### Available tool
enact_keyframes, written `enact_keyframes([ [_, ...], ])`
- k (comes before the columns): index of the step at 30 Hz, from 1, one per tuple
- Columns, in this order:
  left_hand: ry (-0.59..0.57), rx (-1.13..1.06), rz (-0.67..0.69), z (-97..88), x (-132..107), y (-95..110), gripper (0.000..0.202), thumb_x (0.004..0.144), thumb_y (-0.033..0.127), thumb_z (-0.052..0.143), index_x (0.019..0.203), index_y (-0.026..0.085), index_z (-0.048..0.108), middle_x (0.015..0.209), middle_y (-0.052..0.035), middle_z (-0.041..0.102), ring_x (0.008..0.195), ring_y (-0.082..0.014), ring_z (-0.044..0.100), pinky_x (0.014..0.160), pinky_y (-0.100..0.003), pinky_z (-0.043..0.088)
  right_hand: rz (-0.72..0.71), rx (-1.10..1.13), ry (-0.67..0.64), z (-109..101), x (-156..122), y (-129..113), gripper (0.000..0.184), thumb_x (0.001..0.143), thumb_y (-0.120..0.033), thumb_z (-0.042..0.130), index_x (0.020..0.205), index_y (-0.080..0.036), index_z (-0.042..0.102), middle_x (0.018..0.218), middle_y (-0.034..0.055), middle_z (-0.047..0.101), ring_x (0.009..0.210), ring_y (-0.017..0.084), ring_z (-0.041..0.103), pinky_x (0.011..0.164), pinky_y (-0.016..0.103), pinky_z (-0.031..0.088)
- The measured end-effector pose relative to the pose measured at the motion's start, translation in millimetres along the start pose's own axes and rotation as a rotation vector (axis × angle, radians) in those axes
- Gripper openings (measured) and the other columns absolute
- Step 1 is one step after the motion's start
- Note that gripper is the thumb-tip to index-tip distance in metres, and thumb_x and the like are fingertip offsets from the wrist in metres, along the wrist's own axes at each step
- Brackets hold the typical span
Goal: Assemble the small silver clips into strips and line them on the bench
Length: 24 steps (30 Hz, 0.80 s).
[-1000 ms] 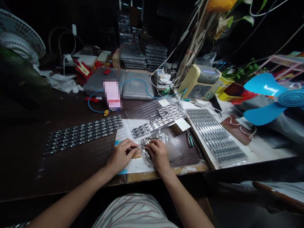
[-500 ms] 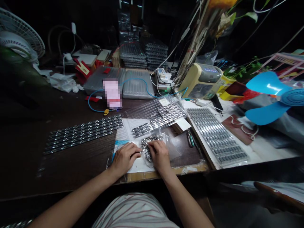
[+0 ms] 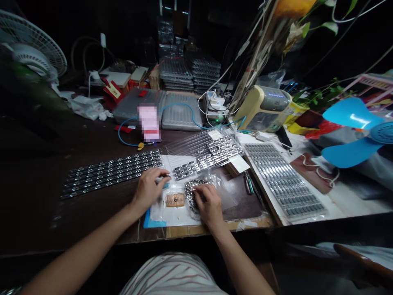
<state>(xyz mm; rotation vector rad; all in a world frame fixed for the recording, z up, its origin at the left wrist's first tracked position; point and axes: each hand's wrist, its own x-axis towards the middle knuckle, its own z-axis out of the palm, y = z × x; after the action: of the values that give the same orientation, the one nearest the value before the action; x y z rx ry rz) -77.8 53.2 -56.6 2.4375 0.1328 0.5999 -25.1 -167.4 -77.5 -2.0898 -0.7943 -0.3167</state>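
My left hand [image 3: 149,189] is closed in a pinch on a small metal part [image 3: 161,178], just left of the clear plastic tray [image 3: 184,149]. That tray is partly filled with short dark-and-silver metal parts. My right hand [image 3: 210,203] has its fingertips bunched together in a heap of small shiny metal pieces [image 3: 190,192] on a plastic bag; whatever they grip is hidden. Between my hands, a small tan wooden block [image 3: 171,200] lies on white paper, with a tiny dark piece at its middle.
Dark strips of joined parts [image 3: 113,174] lie to the left. A filled tray [image 3: 284,180] is on the right, with pliers [image 3: 248,183] nearer me. A blue-bladed fan [image 3: 350,133] stands at far right, a white fan [image 3: 33,53] at far left. Stacked trays [image 3: 176,73] stand behind.
My left hand has moved up and away from the wooden block, uncovering it, toward the plastic tray. My right hand stays at the heap. The whole view has shifted slightly.
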Motion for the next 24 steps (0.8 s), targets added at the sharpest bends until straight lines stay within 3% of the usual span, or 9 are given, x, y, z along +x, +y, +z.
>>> enact_keyframes([
  [4, 0.017, 0.265, -0.095, -18.9, 23.4, -33.2, 0.009, 0.08, 0.029, 0.063, 0.079, 0.022, 0.07, 0.09, -0.0032, 0.069, 0.09, -0.0237, 0.057, 0.083, -0.038, 0.038, -0.031, 0.048, -0.071, 1.2, 1.7, -8.7, 0.011, 0.088, -0.021, 0.057, 0.089, -0.022, 0.068, 0.084, 0.0037, 0.07, 0.081, 0.018, 0.062, 0.074, 0.03, 0.048],
  [9, 0.0, 0.36, -0.125, -21.0, 16.4, -47.6, 0.015, 0.081, 0.032, 0.059, 0.086, 0.026, 0.072, 0.101, -0.0044, 0.066, 0.093, -0.025, 0.055, 0.08, -0.039, 0.036, -0.012, 0.005, -0.221, 16.9, -0.4, -26.6, 0.004, 0.084, -0.025, 0.066, 0.081, -0.023, 0.069, 0.079, 0.0005, 0.071, 0.076, 0.016, 0.062, 0.071, 0.028, 0.043],
  [18, 0.028, 0.394, -0.142, -30.9, 9.6, -47.3, 0.018, 0.081, 0.03, 0.056, 0.089, 0.026, 0.073, 0.102, -0.0044, 0.065, 0.094, -0.0253, 0.055, 0.081, -0.04, 0.034, -0.048, -0.081, -0.216, 29.8, -3.5, -31.7, 0.003, 0.082, -0.029, 0.069, 0.082, -0.027, 0.071, 0.087, -0.0017, 0.07, 0.081, 0.015, 0.059, 0.071, 0.03, 0.035],
  [24, -0.106, 0.286, 0.026, -0.6, 39.8, -12.8, 0.016, 0.082, 0.031, 0.058, 0.086, 0.024, 0.072, 0.095, -0.0042, 0.069, 0.091, -0.024, 0.058, 0.085, -0.04, 0.033, -0.061, -0.115, -0.222, 34.0, -5.0, -32.4, 0.005, 0.083, -0.028, 0.068, 0.086, -0.028, 0.072, 0.087, -0.0007, 0.068, 0.082, 0.016, 0.057, 0.071, 0.031, 0.037],
])
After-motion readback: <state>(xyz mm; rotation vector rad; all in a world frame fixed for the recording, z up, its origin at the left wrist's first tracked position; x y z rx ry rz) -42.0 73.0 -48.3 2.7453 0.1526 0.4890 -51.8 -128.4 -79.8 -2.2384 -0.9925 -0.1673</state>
